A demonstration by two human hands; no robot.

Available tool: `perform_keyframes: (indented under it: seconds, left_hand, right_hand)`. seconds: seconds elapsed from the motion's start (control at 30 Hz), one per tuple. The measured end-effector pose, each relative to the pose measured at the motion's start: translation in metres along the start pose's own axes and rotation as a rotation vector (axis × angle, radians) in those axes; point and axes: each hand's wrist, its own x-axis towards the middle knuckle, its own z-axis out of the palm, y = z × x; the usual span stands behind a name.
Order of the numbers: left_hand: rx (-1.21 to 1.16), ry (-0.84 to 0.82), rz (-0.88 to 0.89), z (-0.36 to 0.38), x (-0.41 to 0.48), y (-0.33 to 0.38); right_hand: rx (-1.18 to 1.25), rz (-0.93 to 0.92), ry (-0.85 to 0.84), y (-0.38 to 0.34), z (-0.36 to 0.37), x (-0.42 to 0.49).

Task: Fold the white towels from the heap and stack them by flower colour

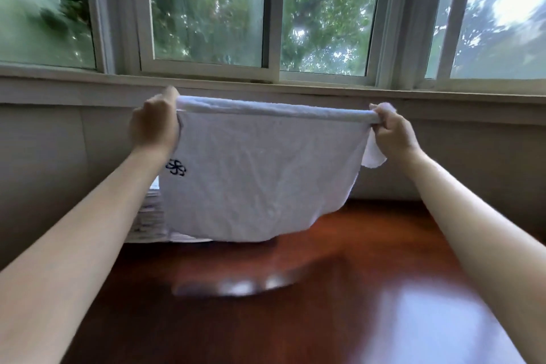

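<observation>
Two hands are holding one white towel (260,174) up in the air in the head view, stretched out in front of the window (271,12) and above the dark red-brown table (369,289). The left hand (155,124) is gripping the top left corner, fingers curled round the rolled upper edge. The right hand (394,131) is pinching the top right corner, with a small tail of cloth spilling out below the knuckles. A dark flower (176,167) is showing on the towel near its left edge, just beside the left wrist. The towel's lower hem is hanging just above the tabletop and looks clear of it; blur is smearing that edge. Behind the towel's lower left, a pale striped stack (149,216) is peeking out, mostly covered, and I cannot tell what it is. Blur is softening the tabletop, where a smeared dark patch with bright glints is lying under the towel. Both forearms are running off the bottom corners.
</observation>
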Motion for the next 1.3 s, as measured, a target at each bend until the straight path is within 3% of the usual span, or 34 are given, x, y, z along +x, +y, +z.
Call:
perform_keyframes:
  seconds: [0.07,0.1,0.17,0.23,0.3,0.33,0.4,0.53,0.63,0.7,0.8,0.93,0.97,1.1,1.13,1.2,1.3]
  left_hand:
    - [0.016,-0.036,0.085,-0.011,-0.011,-0.003]
    - [0.056,-0.134,0.144,-0.015,-0.020,-0.007]
    - [0.093,-0.550,0.211,-0.024,-0.046,-0.019]
    - [0.075,-1.121,0.204,-0.032,-0.086,-0.030]
    - [0.198,-1.560,0.236,-0.035,-0.136,-0.035]
    - [0.275,-1.711,0.220,-0.033,-0.162,-0.037]
    - [0.357,-1.844,0.162,-0.026,-0.208,-0.044]
    - [0.196,-1.520,0.121,-0.010,-0.254,-0.055]
    - [0.023,-1.354,0.041,0.001,-0.273,-0.054]
    - [-0.021,-1.346,-0.027,0.009,-0.283,-0.057]
    - [0.223,-1.270,-0.047,0.025,-0.284,-0.075]
    - [0.321,-1.178,-0.100,0.040,-0.273,-0.076]
    - [0.339,-1.138,-0.106,0.044,-0.270,-0.072]
    - [0.233,-0.925,-0.113,0.066,-0.274,-0.053]
    - [0.154,-0.933,-0.149,0.072,-0.277,-0.050]
    - [0.105,-1.029,-0.228,0.081,-0.284,-0.052]
    - [0.098,-1.088,-0.182,0.087,-0.289,-0.067]
  right_hand:
    - [-0.141,-0.063,-0.053,0.003,-0.015,-0.024]
    - [-0.204,-0.061,-0.126,0.007,-0.021,-0.039]
    - [-0.311,0.011,-0.445,0.016,-0.026,-0.074]
    - [-0.468,0.136,-0.981,0.026,-0.022,-0.115]
    - [-0.530,0.368,-1.457,0.036,-0.011,-0.158]
    - [-0.503,0.468,-1.584,0.040,-0.003,-0.179]
    - [-0.507,0.460,-1.556,0.050,0.020,-0.214]
    - [-0.565,0.219,-1.050,0.070,0.068,-0.253]
    - [-0.562,0.231,-0.883,0.073,0.085,-0.270]
    - [-0.603,0.225,-0.868,0.073,0.089,-0.277]
    - [-0.686,0.264,-0.847,0.069,0.086,-0.272]
    - [-0.758,0.400,-1.174,0.047,0.074,-0.250]
    - [-0.760,0.419,-1.188,0.044,0.075,-0.247]
    - [-0.678,0.264,-0.764,0.048,0.099,-0.253]
    - [-0.602,0.275,-0.762,0.052,0.106,-0.257]
    - [-0.531,0.372,-0.934,0.067,0.116,-0.267]
    - [-0.520,0.429,-1.000,0.103,0.122,-0.269]
